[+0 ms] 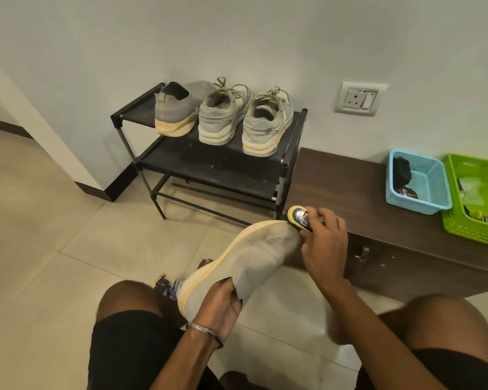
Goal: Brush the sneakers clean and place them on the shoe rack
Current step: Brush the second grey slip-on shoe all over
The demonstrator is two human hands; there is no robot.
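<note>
You are in the brushing step: your left hand (223, 302) grips the grey knit sneaker (251, 254) at its heel end, fingers curled round the collar, and holds it off the floor with the toe pointing away from you, toward the near end of the dark wooden bench (378, 192). Your right hand (324, 243) has its fingers closed round a small yellow-edged brush (297, 218) (its bristle side is hidden, so I judge it a brush from the task), and presses it against the toe of the sneaker. Far ahead, the black shoe rack (209, 167) already carries three shoes on its top shelf: the matching grey sneaker (178, 108) at the left and a laced pair (245, 119) to its right. So this looks like the last shoe of the four, and the task seems well along. Next, you probably need to work the brush back from the toe along the mesh upper and the pale yellow sole edge, turning the shoe with the left hand so each side faces the bristles. After that the shoe wants setting down on the rack; the top shelf looks nearly full, and the lower shelf shows bare. On the right, a blue basket (417, 181) and a green basket (473, 198) stand on the bench, touching one another.
</note>
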